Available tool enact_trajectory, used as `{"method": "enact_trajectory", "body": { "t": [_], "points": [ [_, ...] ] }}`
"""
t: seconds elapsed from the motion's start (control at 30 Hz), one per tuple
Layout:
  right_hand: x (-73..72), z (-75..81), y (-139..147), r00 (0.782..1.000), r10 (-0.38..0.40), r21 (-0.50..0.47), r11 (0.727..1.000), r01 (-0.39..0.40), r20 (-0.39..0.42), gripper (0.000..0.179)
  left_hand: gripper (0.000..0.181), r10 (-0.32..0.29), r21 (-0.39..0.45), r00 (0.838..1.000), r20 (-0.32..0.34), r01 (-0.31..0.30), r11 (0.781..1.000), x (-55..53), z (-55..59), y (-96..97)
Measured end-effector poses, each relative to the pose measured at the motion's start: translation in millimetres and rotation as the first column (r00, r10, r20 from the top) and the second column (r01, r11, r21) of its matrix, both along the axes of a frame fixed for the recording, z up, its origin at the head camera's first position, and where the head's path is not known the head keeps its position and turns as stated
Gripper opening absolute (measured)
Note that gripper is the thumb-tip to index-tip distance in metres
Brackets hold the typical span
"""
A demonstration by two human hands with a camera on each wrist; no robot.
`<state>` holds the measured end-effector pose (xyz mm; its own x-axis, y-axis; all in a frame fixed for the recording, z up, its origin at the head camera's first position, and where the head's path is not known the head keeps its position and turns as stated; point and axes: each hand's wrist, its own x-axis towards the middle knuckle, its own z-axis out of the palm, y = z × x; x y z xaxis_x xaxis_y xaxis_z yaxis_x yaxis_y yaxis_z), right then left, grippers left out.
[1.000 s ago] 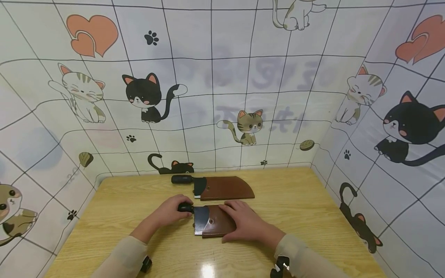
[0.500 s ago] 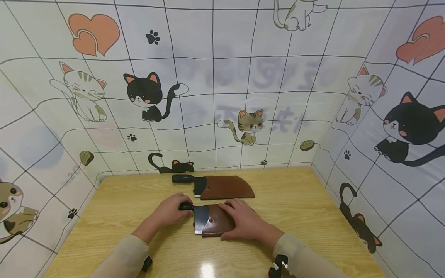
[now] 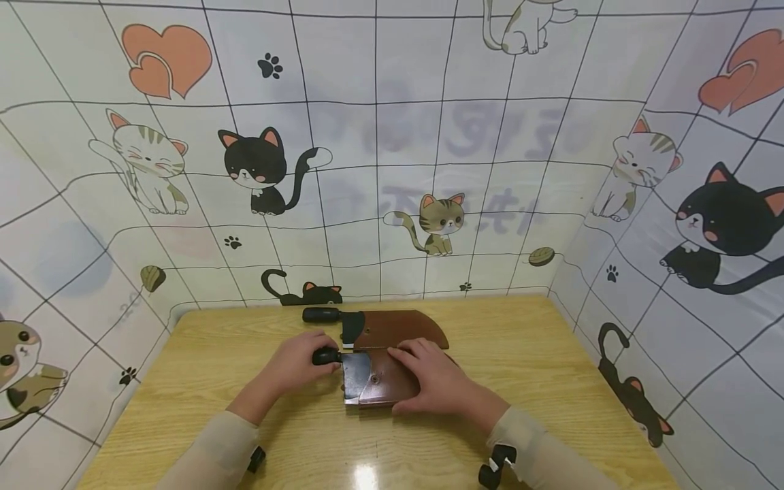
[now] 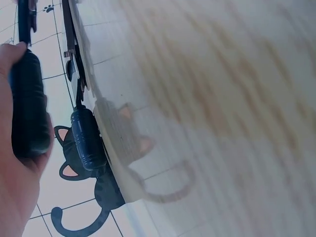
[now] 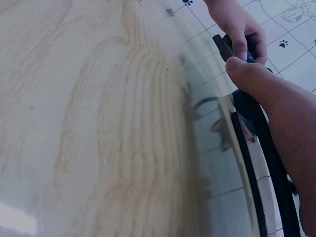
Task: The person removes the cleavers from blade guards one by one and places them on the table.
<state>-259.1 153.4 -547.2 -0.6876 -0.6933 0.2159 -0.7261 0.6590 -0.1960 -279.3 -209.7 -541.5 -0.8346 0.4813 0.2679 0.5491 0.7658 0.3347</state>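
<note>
The nearer cleaver (image 3: 356, 382) has a black handle and a strip of bare blade. A brown leather sheath (image 3: 392, 393) with a snap covers the rest of it. My left hand (image 3: 299, 364) grips the handle, its fingers wrapped round it in the left wrist view. My right hand (image 3: 442, 381) holds the sheathed end, thumb along the near edge and fingers over the far edge. Both wrist views show this cleaver raised off the table. Behind it lies a second, longer cleaver (image 3: 321, 314), also in a brown sheath (image 3: 404, 328); the lifted one partly covers its near edge.
Underneath is a light wood-grain table (image 3: 533, 361) with a glossy surface. White cloth printed with cats and grid lines (image 3: 349, 238) closes off the back and both sides, meeting the table's far edge just behind the second cleaver.
Both hands have raised the nearer cleaver off the table and slightly away from me, so it overlaps the second cleaver's near edge. The second cleaver has stayed put.
</note>
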Motion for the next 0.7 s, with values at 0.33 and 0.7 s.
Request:
{"method": "enact_trajectory", "body": {
  "t": [0.33, 0.7],
  "points": [
    [7.4, 18.8, 2.3, 1.000, 0.019, 0.005, 1.000, -0.019, -0.008, 0.114, 0.025, -0.083, 0.135, 0.992, -0.100, 0.096, 0.986, 3.2, 6.2, -0.9],
    [12.7, 26.0, -8.4, 1.000, 0.012, 0.067, 0.998, -0.011, -0.018, 0.131, 0.026, -0.088, 0.183, 0.987, -0.136, 0.112, 0.977, 4.6, 12.2, 5.9]
  ]
}}
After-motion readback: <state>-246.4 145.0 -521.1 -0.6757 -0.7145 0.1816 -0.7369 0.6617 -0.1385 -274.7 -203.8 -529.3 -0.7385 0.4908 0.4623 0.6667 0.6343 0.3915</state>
